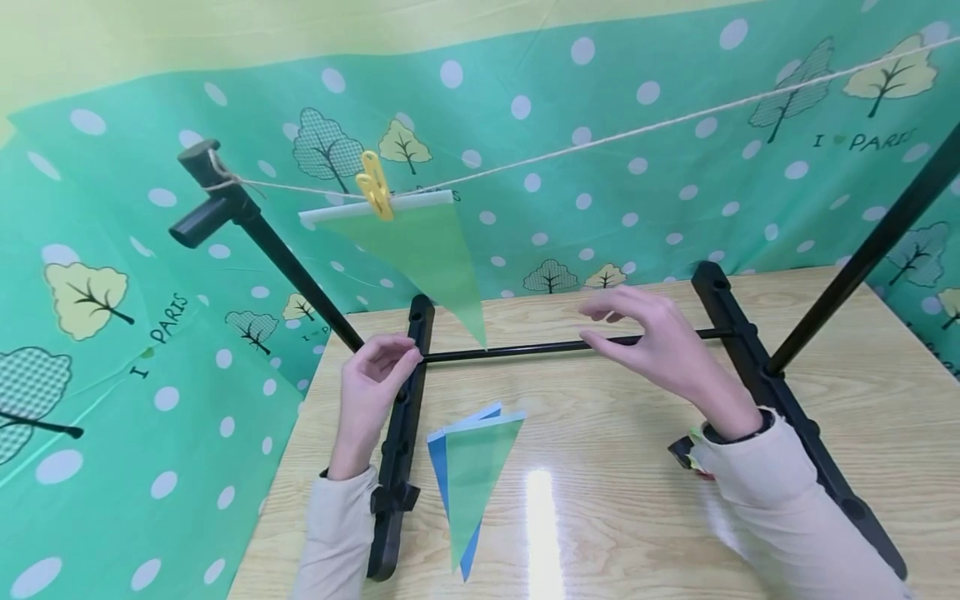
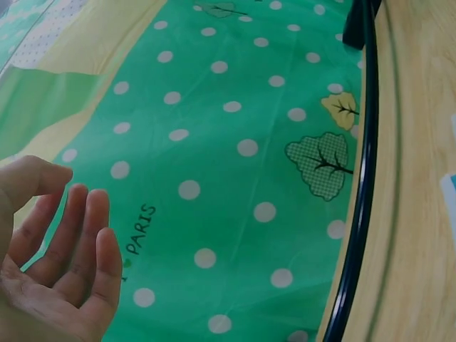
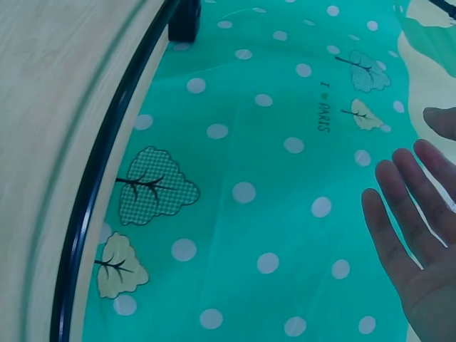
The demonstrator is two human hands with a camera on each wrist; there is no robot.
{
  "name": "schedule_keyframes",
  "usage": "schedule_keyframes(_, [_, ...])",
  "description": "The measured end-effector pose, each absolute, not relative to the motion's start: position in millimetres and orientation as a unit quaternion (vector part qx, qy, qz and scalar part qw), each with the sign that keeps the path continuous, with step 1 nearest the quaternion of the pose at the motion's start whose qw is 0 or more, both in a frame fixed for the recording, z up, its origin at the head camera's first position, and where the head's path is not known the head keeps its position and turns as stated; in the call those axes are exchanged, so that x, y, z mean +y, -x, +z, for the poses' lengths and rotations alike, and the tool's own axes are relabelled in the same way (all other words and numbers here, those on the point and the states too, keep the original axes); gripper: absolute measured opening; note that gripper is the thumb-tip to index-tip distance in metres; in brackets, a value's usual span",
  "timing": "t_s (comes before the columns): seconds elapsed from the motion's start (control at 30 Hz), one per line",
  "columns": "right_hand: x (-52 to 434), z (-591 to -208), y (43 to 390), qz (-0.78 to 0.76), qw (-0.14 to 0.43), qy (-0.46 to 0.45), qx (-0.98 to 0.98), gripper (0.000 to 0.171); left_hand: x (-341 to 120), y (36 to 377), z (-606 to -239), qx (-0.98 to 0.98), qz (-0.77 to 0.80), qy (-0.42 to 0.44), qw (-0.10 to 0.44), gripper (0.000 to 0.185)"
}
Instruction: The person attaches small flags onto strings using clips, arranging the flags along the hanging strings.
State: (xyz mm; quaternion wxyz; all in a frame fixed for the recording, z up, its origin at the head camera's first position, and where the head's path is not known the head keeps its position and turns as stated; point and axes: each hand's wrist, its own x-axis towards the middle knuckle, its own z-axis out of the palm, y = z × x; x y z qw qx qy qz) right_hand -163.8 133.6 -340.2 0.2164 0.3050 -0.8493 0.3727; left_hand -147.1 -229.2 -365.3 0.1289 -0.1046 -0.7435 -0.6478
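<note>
The head view looks forward and down from above onto a wooden table (image 1: 615, 500) and black rack (image 1: 405, 417). Each wrist view sits close behind its palm, facing the dotted green backdrop (image 2: 214, 142), which all three views share.

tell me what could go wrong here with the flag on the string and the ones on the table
The hung green flag is held by one yellow clip near its left end, so it may tilt or slip along the string. Both hands, left hand and right hand, are empty beside the black frame; a bump could shake the line. The stacked flags lie loose on the glossy table and could slide.
</note>
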Motion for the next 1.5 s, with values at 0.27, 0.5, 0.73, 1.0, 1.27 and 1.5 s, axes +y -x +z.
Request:
schedule_keyframes(0.27, [150, -357, 156, 0.339, 0.217, -0.296, -0.866, 0.026, -225, 143, -381, -0.761, -0.631, 0.104, 0.106, 0.021])
schedule_keyframes(0.5, [165, -368, 147, 0.330, 0.202, -0.271, -0.881, 0.027, -226, 139, -391, -0.774, -0.618, 0.102, 0.090, 0.020])
schedule_keyframes(0.73, [174, -377, 143, 0.328, 0.195, -0.260, -0.887, 0.029, -224, 139, -404, -0.786, -0.605, 0.109, 0.057, 0.020])
schedule_keyframes(1.0, [184, -387, 138, 0.324, 0.194, -0.262, -0.888, 0.032, -222, 139, -417, -0.821, -0.556, 0.129, -0.005, 0.029])
schedule_keyframes(1.27, [197, -399, 134, 0.314, 0.182, -0.251, -0.897, 0.036, -223, 136, -433, -0.824, -0.553, 0.124, -0.031, 0.033])
schedule_keyframes(1.5, [207, -403, 129, 0.312, 0.150, -0.238, -0.907, 0.033, -221, 135, -446, -0.839, -0.533, 0.106, -0.041, 0.031])
